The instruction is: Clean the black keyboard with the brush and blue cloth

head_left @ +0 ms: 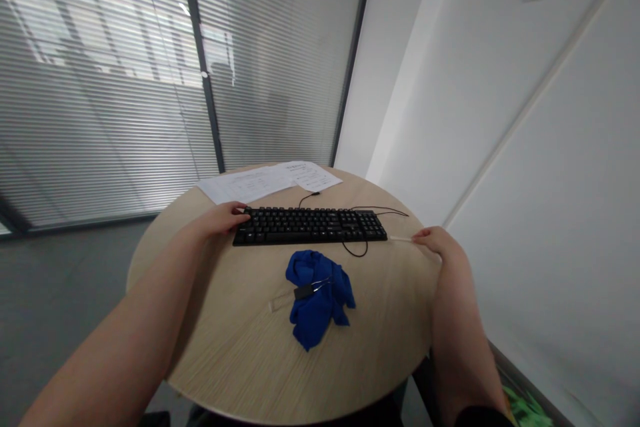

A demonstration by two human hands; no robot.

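Note:
A black keyboard [310, 225] lies across the far half of a round wooden table [240, 347]. My left hand [223, 218] rests at the keyboard's left end, fingers touching its edge. Just right of the keyboard, my right hand [435, 240] pinches a thin white stick [400, 239] that points toward the keyboard. In front of the keyboard lies a crumpled blue cloth [317, 300] with a small black wire tool [306, 290] on it. The keyboard's black cable [367, 213] loops around its right end.
White printed sheets [270, 180] lie at the table's far edge. A small clear strip [281, 300] lies left of the cloth. Glass walls with blinds stand behind the table, and a white wall runs close on the right.

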